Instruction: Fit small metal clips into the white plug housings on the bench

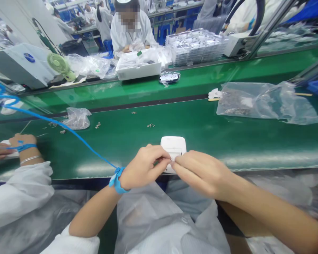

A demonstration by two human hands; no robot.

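Observation:
A white rounded plastic housing (173, 142) lies on the green work surface right in front of me. Over its lower half both of my hands meet, fingertips nearly touching. My left hand (145, 164), with a blue wrist strap (118, 180) and its coiled cord, is closed in a pinch at the housing. My right hand (204, 173) is closed too, its thumb and fingers pressed together at the same spot. Whatever sits between the fingertips is too small to make out. The hands hide the lower part of the housing.
Small metal parts (151, 125) lie in little heaps beyond the housing. A clear bag of parts (78, 119) is at left, a larger one (235, 102) at right. A co-worker's hand (23, 143) works at far left. A white box (139, 68) stands on the ledge opposite.

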